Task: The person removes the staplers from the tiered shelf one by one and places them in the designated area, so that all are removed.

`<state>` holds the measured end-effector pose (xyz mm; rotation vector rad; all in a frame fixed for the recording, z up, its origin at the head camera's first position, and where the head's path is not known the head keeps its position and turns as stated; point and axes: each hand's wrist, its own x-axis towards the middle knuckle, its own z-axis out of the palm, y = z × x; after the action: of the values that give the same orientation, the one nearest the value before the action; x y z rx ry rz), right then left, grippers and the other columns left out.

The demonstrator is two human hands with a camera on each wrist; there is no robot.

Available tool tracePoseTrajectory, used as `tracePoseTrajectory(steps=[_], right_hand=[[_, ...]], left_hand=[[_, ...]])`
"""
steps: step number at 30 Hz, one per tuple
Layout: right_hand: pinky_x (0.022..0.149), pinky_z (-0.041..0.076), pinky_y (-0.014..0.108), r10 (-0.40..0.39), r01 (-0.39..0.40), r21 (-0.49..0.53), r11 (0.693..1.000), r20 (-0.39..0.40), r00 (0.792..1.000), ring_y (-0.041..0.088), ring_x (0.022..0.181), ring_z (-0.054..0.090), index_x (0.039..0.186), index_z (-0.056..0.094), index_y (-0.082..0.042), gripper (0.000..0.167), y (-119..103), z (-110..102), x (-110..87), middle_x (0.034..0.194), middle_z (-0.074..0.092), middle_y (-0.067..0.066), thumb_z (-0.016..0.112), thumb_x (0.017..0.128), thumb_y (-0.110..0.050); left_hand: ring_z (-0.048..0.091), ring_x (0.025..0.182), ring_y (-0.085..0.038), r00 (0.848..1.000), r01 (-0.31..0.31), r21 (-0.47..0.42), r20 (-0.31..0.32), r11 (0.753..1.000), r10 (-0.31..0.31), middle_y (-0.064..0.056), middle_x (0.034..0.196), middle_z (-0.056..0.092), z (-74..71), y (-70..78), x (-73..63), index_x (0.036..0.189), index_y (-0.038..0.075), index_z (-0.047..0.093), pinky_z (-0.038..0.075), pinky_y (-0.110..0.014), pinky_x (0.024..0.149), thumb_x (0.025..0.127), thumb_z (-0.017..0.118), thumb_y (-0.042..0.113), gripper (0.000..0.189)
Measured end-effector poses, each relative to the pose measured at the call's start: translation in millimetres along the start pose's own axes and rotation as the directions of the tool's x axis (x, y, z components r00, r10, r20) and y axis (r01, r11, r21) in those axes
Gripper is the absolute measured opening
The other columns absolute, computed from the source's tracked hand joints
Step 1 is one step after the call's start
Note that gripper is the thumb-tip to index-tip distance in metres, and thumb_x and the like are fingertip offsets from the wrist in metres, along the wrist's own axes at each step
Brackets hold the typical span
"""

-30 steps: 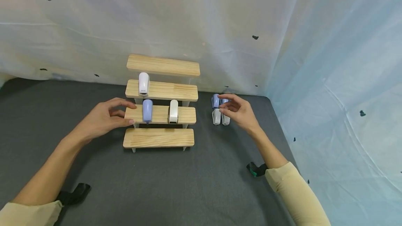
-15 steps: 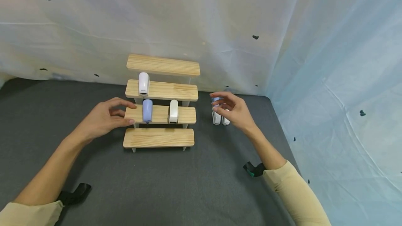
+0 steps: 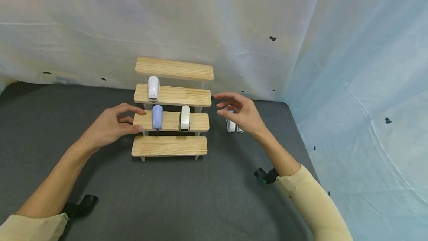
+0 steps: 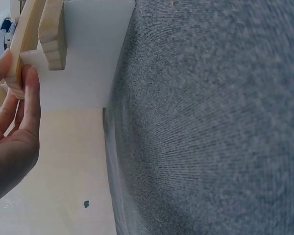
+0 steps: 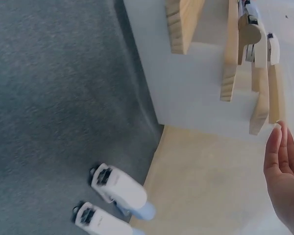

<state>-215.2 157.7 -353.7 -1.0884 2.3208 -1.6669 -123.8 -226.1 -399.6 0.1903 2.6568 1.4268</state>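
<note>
A wooden four-tier shelf stand (image 3: 170,146) stands on the dark table. My left hand (image 3: 110,127) grips the left end of its second board from the front; the left wrist view shows thumb and fingers on either side of the board (image 4: 27,34). On that board sit a blue stapler (image 3: 157,117) and a white stapler (image 3: 185,118). Another white stapler (image 3: 153,87) is on the board above, at the left. My right hand (image 3: 242,114), fingers loosely bent and holding nothing, hovers right of the stand. Beneath it lie more staplers (image 5: 120,186), partly hidden by the hand.
A pale cloth sheet (image 3: 234,29) hangs behind the table and another stretch (image 3: 374,122) runs down the right side. Black straps (image 3: 80,205) hang at both wrists. The grey tabletop (image 3: 174,196) extends in front of the stand.
My right hand has moved left, from above the loose staplers toward the stand's right side. My left hand keeps its hold on the board, and the staplers on the stand stay where they were.
</note>
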Motion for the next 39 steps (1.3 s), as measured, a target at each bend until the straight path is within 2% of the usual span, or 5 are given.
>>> tracePoseTrajectory(steps=[8, 16, 23, 26, 39], right_hand=[[0.090, 0.050, 0.043, 0.010, -0.010, 0.018, 1.000, 0.029, 1.000, 0.042, 0.109, 0.060, 0.131, 0.055, 0.010, 0.043, -25, 15, 11.4, 0.131, 0.057, 0.025, 0.065, 0.090, 0.012], [0.092, 0.050, 0.047, 0.020, -0.020, -0.007, 1.000, 0.024, 1.000, 0.039, 0.108, 0.061, 0.130, 0.056, 0.010, 0.040, -46, 26, 18.7, 0.130, 0.059, 0.024, 0.066, 0.091, 0.009], [0.093, 0.050, 0.042, -0.007, 0.007, 0.008, 1.000, 0.031, 0.999, 0.036, 0.108, 0.062, 0.129, 0.058, 0.007, 0.039, -42, 30, 27.2, 0.129, 0.060, 0.021, 0.067, 0.091, 0.006], [0.092, 0.050, 0.046, -0.026, 0.025, 0.034, 0.999, 0.041, 0.999, 0.042, 0.108, 0.061, 0.129, 0.056, 0.010, 0.040, -49, 33, 29.8, 0.128, 0.059, 0.025, 0.066, 0.090, 0.009], [0.089, 0.050, 0.048, -0.057, 0.053, 0.079, 0.995, 0.046, 0.997, 0.042, 0.107, 0.061, 0.129, 0.056, 0.011, 0.040, -54, 50, 43.4, 0.127, 0.059, 0.027, 0.066, 0.090, 0.009]], left_hand=[[0.066, 0.095, -0.008, 1.000, 0.006, -0.032, 0.008, 0.999, -0.006, -0.011, 0.134, 0.047, -0.6, 0.5, -0.3, 0.133, 0.010, 0.058, 0.051, -0.030, 0.073, 0.089, 0.076, 0.034, 0.053], [0.066, 0.094, -0.007, 1.000, 0.015, -0.034, 0.001, 0.999, -0.015, -0.011, 0.134, 0.048, 0.9, -1.0, 0.2, 0.133, 0.010, 0.058, 0.048, -0.027, 0.071, 0.089, 0.078, 0.033, 0.053], [0.066, 0.094, -0.008, 1.000, 0.015, -0.026, -0.004, 1.000, -0.015, -0.012, 0.135, 0.048, 0.4, -2.0, 0.9, 0.133, 0.010, 0.058, 0.048, -0.027, 0.071, 0.089, 0.077, 0.033, 0.054], [0.066, 0.094, -0.009, 1.000, 0.015, -0.025, -0.007, 1.000, -0.015, -0.012, 0.135, 0.048, 0.2, -1.9, 0.8, 0.133, 0.010, 0.058, 0.048, -0.028, 0.072, 0.089, 0.077, 0.034, 0.054], [0.068, 0.095, -0.013, 0.999, 0.049, -0.044, 0.013, 0.998, -0.048, -0.014, 0.131, 0.055, -0.5, -1.0, 0.7, 0.134, 0.012, 0.056, 0.048, -0.028, 0.074, 0.088, 0.077, 0.037, 0.057]])
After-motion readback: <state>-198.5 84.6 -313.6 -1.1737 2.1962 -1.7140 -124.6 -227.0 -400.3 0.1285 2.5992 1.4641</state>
